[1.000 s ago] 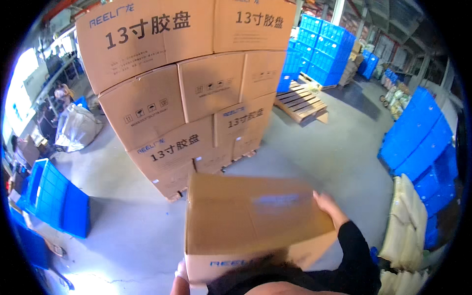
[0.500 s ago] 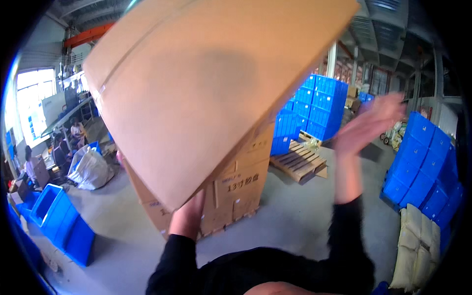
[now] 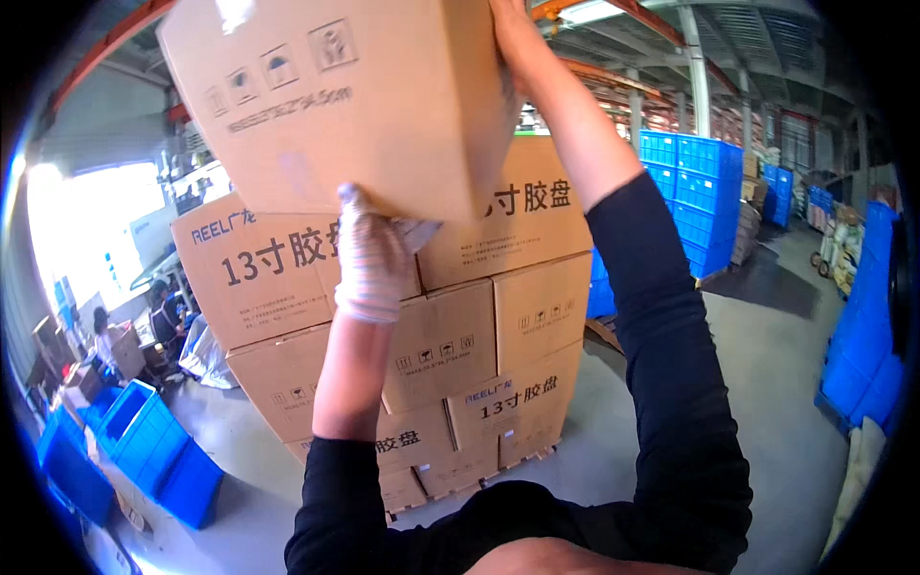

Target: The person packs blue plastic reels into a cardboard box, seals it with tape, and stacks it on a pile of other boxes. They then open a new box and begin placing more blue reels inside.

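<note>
A cardboard box (image 3: 326,115) is raised high in front of me, tilted, its top cut off by the upper edge of the view. My left hand (image 3: 369,254), in a striped light glove, presses against its lower edge from beneath. High on the box's right side, my right hand (image 3: 510,34) holds it; its fingertips are partly out of view. Behind and below rises a tall stack of similar printed cartons (image 3: 441,345), standing on the floor. The raised box hides part of the stack's top row. Whether it touches that row I cannot tell.
Blue plastic crates (image 3: 695,196) stand stacked at the back right, with another blue stack (image 3: 862,335) at the right edge. Blue bins (image 3: 158,450) stand at lower left. A whitish sack (image 3: 209,355) and seated people are farther back on the left.
My right hand, out in the air at the right before, is now on the box. The box has tipped so that its printed side faces me, and the carton stack shows more fully.
</note>
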A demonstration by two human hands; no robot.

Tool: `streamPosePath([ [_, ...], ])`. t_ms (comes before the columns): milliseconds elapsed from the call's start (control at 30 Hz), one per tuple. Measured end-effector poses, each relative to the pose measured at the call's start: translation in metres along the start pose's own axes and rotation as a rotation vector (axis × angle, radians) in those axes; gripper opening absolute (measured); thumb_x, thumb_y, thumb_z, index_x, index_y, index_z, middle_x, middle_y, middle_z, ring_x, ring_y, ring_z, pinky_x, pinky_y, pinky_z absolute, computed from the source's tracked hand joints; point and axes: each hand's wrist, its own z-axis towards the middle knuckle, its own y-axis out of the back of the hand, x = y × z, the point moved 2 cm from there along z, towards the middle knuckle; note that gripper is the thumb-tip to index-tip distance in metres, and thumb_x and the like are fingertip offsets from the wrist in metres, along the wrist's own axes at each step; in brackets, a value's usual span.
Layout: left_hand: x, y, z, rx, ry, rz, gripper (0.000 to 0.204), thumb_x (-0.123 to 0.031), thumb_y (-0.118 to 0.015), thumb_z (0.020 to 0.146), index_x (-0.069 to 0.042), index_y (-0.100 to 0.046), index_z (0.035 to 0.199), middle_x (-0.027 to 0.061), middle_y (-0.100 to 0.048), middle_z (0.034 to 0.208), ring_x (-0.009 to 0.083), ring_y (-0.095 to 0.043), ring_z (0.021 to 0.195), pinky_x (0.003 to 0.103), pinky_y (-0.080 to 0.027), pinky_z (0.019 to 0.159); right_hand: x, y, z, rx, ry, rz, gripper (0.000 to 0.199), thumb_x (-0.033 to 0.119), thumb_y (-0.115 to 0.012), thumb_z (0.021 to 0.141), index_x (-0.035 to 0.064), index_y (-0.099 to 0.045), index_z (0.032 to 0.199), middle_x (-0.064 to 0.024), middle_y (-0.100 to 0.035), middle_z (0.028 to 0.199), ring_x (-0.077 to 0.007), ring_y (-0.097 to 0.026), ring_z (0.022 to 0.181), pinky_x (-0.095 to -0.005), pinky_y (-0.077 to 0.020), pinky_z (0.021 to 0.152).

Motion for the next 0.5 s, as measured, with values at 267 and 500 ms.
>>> streamPosePath([
  [267, 0.045, -0.011, 0.082, 0.121, -0.073, 0.306, 0.050, -0.034, -0.052, 0.097, 0.002, -0.045, 0.130, 0.0248, -0.056, 0.122, 0.0349, -0.059, 0.109, 0.041, -0.050, 0.094, -0.122, 0.106, -0.073, 0.079, -0.257, 0.177, 0.086, 0.059, -0.056, 0.086, 0.0063, -0.028, 0.148, -0.0178, -0.029, 0.152, -0.0282, -0.027, 0.140, -0.0471, -0.0197, 0.114],
  [500, -0.041, 0.126, 0.153, -0.055, -0.585, 0.925, 0.049, -0.028, -0.048, 0.100, -0.007, -0.036, 0.142, 0.0123, -0.040, 0.141, 0.0237, -0.041, 0.128, 0.034, -0.030, 0.109, -0.158, 0.124, -0.110, -0.446, 0.090, -0.439, 0.066, 0.041, -0.060, 0.090, 0.0028, -0.040, 0.139, -0.0176, -0.020, 0.154, -0.0364, -0.010, 0.142, -0.0474, -0.0140, 0.115],
])
